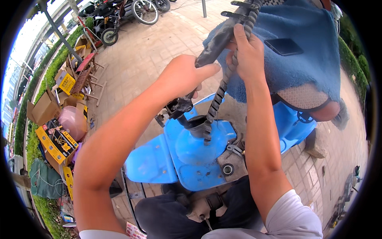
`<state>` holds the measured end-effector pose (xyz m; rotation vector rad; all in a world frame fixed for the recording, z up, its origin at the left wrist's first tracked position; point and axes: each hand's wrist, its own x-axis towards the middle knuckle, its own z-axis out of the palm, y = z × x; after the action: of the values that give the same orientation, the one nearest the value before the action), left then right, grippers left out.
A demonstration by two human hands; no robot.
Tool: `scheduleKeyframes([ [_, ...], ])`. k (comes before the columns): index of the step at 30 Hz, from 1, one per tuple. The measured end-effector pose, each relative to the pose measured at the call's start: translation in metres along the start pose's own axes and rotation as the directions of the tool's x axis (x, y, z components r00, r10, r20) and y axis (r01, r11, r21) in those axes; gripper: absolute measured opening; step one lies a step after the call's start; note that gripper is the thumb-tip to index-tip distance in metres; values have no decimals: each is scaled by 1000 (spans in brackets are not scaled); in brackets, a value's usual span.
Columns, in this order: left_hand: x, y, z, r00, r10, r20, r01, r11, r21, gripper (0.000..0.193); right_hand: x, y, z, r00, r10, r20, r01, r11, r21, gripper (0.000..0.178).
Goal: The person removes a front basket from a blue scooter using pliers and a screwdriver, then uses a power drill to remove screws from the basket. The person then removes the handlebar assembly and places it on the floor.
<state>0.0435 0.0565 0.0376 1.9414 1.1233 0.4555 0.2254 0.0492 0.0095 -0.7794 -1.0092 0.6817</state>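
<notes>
My left hand [179,77] is closed around the lower end of a thick black tube [218,47], which slants up and to the right. My right hand [250,53] is wrapped round a cable in black spiral wrap [220,95], its thumb pointing up beside the tube. Below the hands, that cable hangs down over a blue plastic vehicle body [201,149]. A dark hinge-like metal part [181,106] sits under my left hand, above a round collar [197,123] in the body. Two black brackets [236,15] stick out near the tube's upper part.
A blue fleece towel [310,67] covers a seat at right, with a dark flat phone-like device [283,46] on it. A stone [317,143] lies beside the blue body. Cardboard boxes [45,106] and a wooden rack [84,73] line the left. Parked two-wheelers [131,12] stand behind on the paving.
</notes>
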Motion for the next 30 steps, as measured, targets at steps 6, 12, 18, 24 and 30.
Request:
scheduleKeyframes([
  [6,-25,-15,3,987,-43,-158,24,993,-117,48,-13,-17,5,940,158,302,-178,983,39,38],
  [12,-46,-23,6,963,-43,-266,-2,986,-169,46,-35,-82,7,368,843,393,352,265,-898,45],
  [18,-48,-38,3,945,-99,-311,81,994,-68,53,-173,49,14,678,472,564,352,465,-812,37],
  [24,-58,-16,26,900,46,-433,-54,999,-6,54,-192,88,13,852,145,504,439,327,-837,23],
  [30,-93,-26,39,859,65,-508,-128,988,-91,47,-205,88,7,772,146,619,551,331,-766,36],
])
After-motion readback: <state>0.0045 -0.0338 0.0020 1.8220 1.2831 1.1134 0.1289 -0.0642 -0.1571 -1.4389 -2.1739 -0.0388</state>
